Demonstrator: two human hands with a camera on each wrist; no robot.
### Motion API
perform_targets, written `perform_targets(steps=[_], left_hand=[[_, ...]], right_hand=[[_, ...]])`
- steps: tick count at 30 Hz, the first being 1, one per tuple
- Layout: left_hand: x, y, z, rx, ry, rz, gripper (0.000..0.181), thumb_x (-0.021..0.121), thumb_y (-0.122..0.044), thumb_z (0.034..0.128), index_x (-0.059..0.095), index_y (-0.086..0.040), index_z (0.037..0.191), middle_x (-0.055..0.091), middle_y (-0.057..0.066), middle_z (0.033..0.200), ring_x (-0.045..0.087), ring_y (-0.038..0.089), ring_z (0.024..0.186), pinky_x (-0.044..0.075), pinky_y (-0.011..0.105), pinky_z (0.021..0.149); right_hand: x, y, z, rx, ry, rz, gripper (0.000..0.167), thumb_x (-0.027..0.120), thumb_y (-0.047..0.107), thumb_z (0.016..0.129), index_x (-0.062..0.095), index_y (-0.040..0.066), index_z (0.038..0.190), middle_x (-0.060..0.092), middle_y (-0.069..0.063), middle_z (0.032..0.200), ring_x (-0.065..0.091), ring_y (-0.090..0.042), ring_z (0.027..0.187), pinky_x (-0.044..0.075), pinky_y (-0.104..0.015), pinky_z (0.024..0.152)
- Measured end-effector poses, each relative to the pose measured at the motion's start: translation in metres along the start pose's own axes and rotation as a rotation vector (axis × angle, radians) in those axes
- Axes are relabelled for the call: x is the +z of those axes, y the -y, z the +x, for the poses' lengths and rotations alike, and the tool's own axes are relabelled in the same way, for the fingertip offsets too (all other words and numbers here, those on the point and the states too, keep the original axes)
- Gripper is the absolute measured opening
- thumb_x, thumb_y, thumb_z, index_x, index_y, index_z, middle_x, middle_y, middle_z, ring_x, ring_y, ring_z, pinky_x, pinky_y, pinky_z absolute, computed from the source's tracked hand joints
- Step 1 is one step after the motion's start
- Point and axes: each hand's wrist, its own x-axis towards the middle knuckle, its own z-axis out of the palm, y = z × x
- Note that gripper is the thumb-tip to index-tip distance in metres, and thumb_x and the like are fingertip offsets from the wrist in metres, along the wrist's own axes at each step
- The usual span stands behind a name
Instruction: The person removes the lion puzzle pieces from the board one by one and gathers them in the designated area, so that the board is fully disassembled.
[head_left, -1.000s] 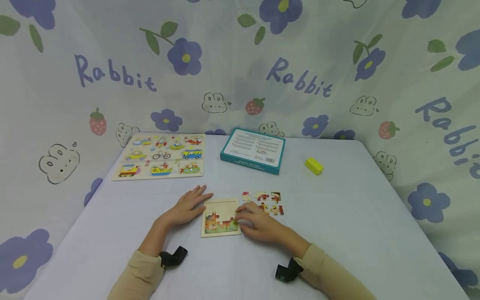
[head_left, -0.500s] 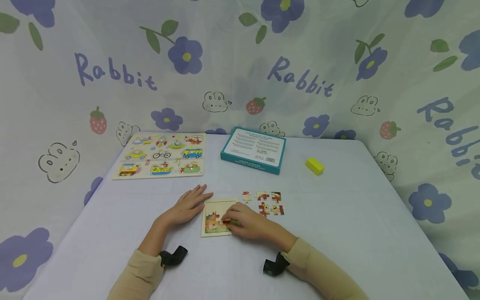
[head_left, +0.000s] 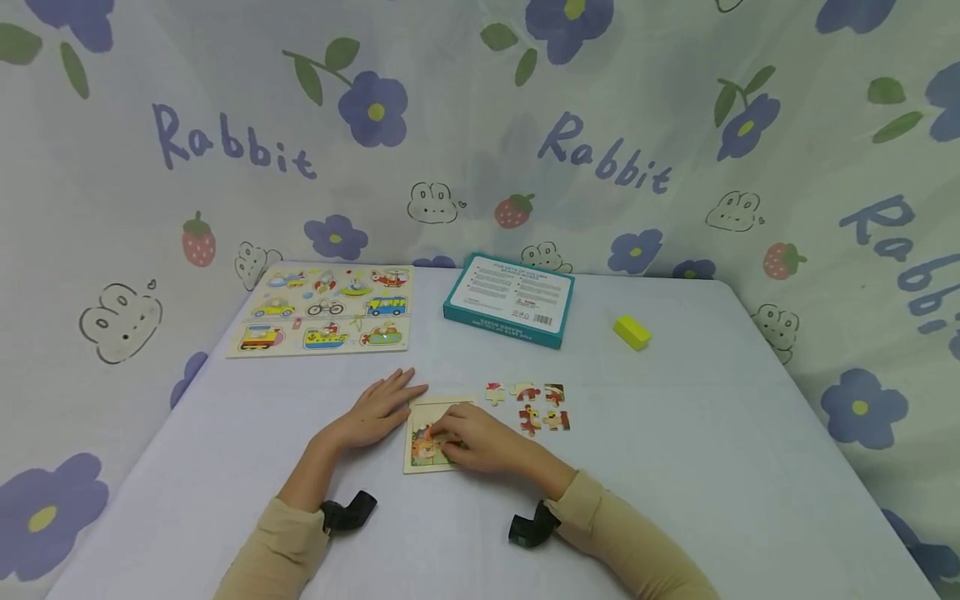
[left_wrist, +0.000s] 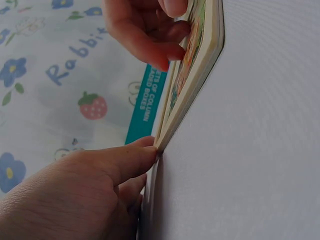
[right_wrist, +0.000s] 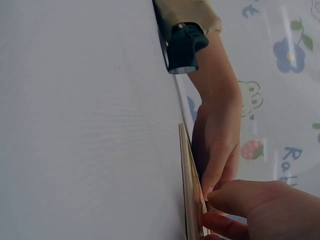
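Closest are two tan sleeves (head_left: 637,533) with a black wrist camera (head_left: 348,511) on each arm. A small wooden puzzle tray (head_left: 427,472) lies flat on the white table (head_left: 705,458), between the hands. The left hand (head_left: 367,419) has its fingers spread, and its thumb touches the tray's edge. The right hand (head_left: 483,437) bends its fingers over the picture in the tray; I can't tell if it pinches a piece. Five loose puzzle pieces (head_left: 527,392) lie just past it. Farther back sit a yellow block (head_left: 633,332), a vehicle puzzle board (head_left: 352,310) and a teal box (head_left: 510,300).
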Motion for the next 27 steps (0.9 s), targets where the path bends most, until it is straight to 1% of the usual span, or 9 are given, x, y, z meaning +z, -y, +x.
perform_targets(steps=[5,9,15,18,22,27], left_hand=[[-0.001,-0.001,0.0,0.005,-0.008,0.001,0.043,0.046,-0.017,0.0962,0.042,-0.012,0.138,0.019,0.016,0.15,0.009,0.034,0.138,0.006,0.052,0.107],[-0.001,-0.001,0.0,0.014,-0.02,0.01,0.043,0.047,-0.016,0.0955,0.043,-0.011,0.138,0.02,0.018,0.149,0.01,0.036,0.137,0.007,0.054,0.106],[0.0,-0.001,0.0,0.001,-0.013,0.006,0.043,0.047,-0.017,0.0957,0.042,-0.012,0.138,0.019,0.017,0.15,0.009,0.034,0.137,0.006,0.053,0.107],[0.001,-0.002,0.001,0.002,-0.013,0.012,0.043,0.047,-0.016,0.0956,0.042,-0.011,0.138,0.019,0.017,0.149,0.009,0.035,0.137,0.006,0.053,0.107],[0.001,-0.003,0.001,0.006,-0.016,0.017,0.043,0.047,-0.016,0.0954,0.043,-0.011,0.138,0.019,0.018,0.149,0.01,0.036,0.137,0.007,0.054,0.107],[0.001,-0.002,0.0,0.015,-0.024,0.016,0.043,0.046,-0.016,0.0953,0.042,-0.01,0.138,0.02,0.018,0.149,0.01,0.036,0.137,0.007,0.054,0.107]], right_hand=[[0.003,0.002,0.001,0.054,-0.014,0.035,0.025,0.056,0.017,0.09,0.061,0.011,0.114,0.058,0.005,0.102,0.048,-0.003,0.088,0.041,-0.017,0.078],[0.008,0.003,0.002,0.087,-0.06,0.006,0.027,0.059,0.021,0.089,0.061,0.01,0.113,0.055,0.002,0.1,0.047,-0.006,0.086,0.041,-0.019,0.075],[0.015,0.001,-0.002,0.127,-0.151,-0.097,0.033,0.065,0.032,0.085,0.063,0.014,0.112,0.048,-0.007,0.115,0.044,-0.016,0.097,0.041,-0.027,0.08],[0.017,-0.001,-0.003,0.139,-0.164,-0.114,0.037,0.064,0.035,0.084,0.061,0.013,0.114,0.046,-0.009,0.121,0.042,-0.018,0.1,0.039,-0.031,0.083],[0.017,0.0,-0.004,0.117,-0.155,-0.141,0.037,0.061,0.035,0.087,0.059,0.015,0.117,0.045,-0.009,0.123,0.04,-0.02,0.106,0.037,-0.037,0.087],[0.018,0.0,-0.005,0.063,-0.151,-0.165,0.034,0.058,0.032,0.089,0.057,0.015,0.119,0.047,-0.008,0.122,0.04,-0.021,0.11,0.037,-0.038,0.089]])
